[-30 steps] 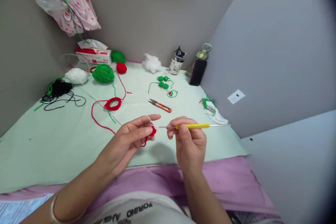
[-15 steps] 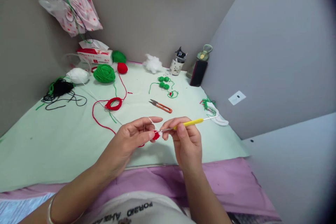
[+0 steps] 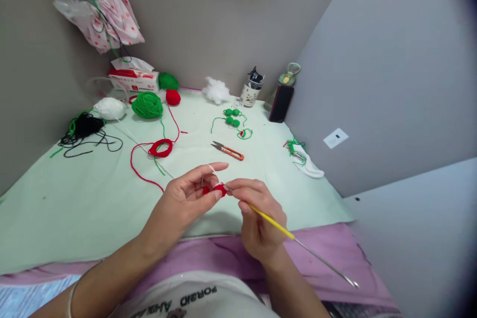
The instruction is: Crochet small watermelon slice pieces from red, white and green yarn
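Observation:
A small red crochet piece [image 3: 220, 188] with a white edge is pinched in my left hand [image 3: 186, 195]. White yarn [image 3: 212, 169] runs over that hand's raised index finger. My right hand [image 3: 263, 216] is closed round the yellow grip of a crochet hook [image 3: 274, 222]. One end of the hook meets the piece, its tip hidden by fingers and yarn. The other metal end slants down to the right over the purple cloth. Beyond my hands lie orange thread snips [image 3: 229, 150] and a loop of red yarn [image 3: 161, 148].
Green [image 3: 148, 105], white [image 3: 110, 108] and red yarn balls [image 3: 173, 97] stand at the back left near a tissue box [image 3: 134, 80] and black yarn [image 3: 85, 125]. Small green crochet balls [image 3: 233, 121], stuffing [image 3: 216, 90], a cup [image 3: 251, 93] and a phone [image 3: 281, 103] are farther back.
My right hand has turned, swinging the hook's far end from upper right to lower right. My left hand still holds the red piece, now tilted slightly differently.

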`<move>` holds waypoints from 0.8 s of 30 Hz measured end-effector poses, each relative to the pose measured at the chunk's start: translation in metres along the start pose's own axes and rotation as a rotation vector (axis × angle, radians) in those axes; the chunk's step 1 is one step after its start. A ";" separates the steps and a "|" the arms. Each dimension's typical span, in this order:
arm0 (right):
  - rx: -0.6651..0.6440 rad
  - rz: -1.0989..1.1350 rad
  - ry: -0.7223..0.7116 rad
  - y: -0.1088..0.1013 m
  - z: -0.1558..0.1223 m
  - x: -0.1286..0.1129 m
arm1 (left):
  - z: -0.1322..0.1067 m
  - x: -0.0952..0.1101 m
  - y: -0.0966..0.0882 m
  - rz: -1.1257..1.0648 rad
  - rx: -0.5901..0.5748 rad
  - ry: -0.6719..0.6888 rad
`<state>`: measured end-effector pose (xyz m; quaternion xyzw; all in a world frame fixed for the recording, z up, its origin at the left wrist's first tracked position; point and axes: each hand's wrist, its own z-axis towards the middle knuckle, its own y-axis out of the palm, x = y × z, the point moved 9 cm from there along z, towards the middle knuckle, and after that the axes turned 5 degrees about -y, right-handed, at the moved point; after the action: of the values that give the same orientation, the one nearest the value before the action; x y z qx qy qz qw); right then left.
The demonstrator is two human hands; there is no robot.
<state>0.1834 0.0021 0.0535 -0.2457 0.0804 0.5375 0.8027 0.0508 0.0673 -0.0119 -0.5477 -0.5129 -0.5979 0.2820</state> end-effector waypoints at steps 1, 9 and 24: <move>0.012 0.017 0.014 0.000 0.000 0.001 | 0.000 0.000 0.000 0.001 0.000 0.002; 0.208 0.537 0.472 0.004 -0.010 0.044 | 0.000 0.001 0.001 -0.006 -0.034 -0.019; 0.031 0.260 0.217 -0.002 0.001 0.022 | -0.001 0.003 0.000 0.047 -0.006 0.004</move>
<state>0.1943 0.0203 0.0458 -0.2774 0.2060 0.6059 0.7166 0.0494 0.0675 -0.0088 -0.5593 -0.4973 -0.5938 0.2954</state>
